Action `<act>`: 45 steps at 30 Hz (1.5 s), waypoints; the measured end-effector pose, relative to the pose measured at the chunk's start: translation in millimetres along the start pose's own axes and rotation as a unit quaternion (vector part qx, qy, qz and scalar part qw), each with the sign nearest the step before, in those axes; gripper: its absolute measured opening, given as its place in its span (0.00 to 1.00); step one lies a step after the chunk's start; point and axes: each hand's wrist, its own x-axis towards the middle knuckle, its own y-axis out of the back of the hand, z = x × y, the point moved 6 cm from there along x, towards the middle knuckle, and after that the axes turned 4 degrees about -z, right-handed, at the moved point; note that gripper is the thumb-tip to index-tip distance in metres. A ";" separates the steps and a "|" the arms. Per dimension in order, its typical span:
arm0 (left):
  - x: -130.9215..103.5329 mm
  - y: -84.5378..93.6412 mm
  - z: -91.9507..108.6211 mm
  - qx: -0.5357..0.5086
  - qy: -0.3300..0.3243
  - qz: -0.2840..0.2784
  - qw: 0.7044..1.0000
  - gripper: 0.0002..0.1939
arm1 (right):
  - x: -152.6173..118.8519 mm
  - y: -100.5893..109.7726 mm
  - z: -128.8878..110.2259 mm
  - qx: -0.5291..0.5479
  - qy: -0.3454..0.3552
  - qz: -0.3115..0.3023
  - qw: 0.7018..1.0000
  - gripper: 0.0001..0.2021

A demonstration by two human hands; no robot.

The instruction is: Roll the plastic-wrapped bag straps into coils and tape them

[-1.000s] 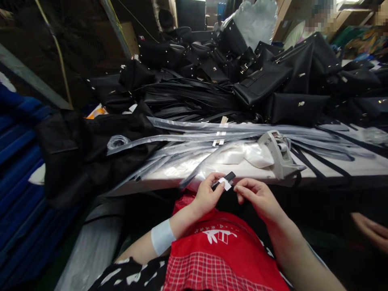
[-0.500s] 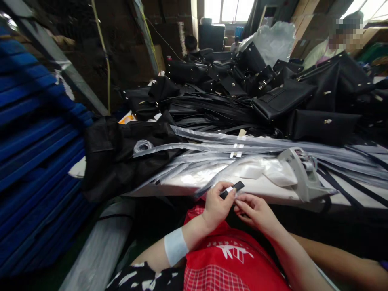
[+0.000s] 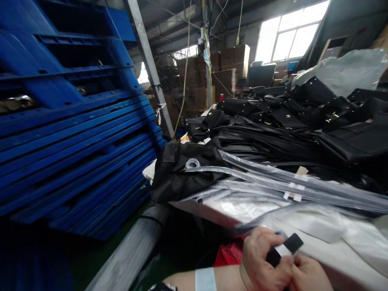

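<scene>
My left hand (image 3: 263, 258) is closed on a flat black strap end (image 3: 294, 242), pinching it between thumb and fingers. A white band of tape or paper (image 3: 283, 251) crosses the strap end. My right hand (image 3: 311, 275) is closed beside it, its fingertips pressed together against the left thumb; what they grip is hidden. Just beyond the hands, long strips in clear plastic sleeves (image 3: 251, 173) lie along the table, some bound with a white and beige band (image 3: 294, 192). A crumpled clear plastic sheet (image 3: 315, 220) covers the table's near edge.
Blue pallets (image 3: 75, 141) are stacked high on the left. A plastic-wrapped roll (image 3: 130, 250) leans by the table. A black bag (image 3: 182, 173) lies at the table's left end with a small clear coil (image 3: 192, 163) on it. Black leather bags (image 3: 348, 137) are heaped behind.
The view has swung left and up, so the hands now appear lower right and the pallets fill more of the left. The left hand still grips the strap end; the right fingers are closer to it.
</scene>
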 end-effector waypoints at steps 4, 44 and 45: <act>13.6 14.9 -9.1 0.011 0.026 -0.058 0.998 0.14 | -3.2 -9.1 -15.1 -0.009 0.049 -0.033 0.998 0.22; 59.5 -100.0 -90.8 0.275 0.004 -0.480 0.833 0.11 | -56.8 7.6 -7.0 -0.080 0.015 -0.087 0.993 0.10; 72.0 -100.6 -96.2 0.287 0.012 -0.471 0.834 0.12 | -56.4 7.4 -6.4 -0.079 0.015 -0.087 0.993 0.10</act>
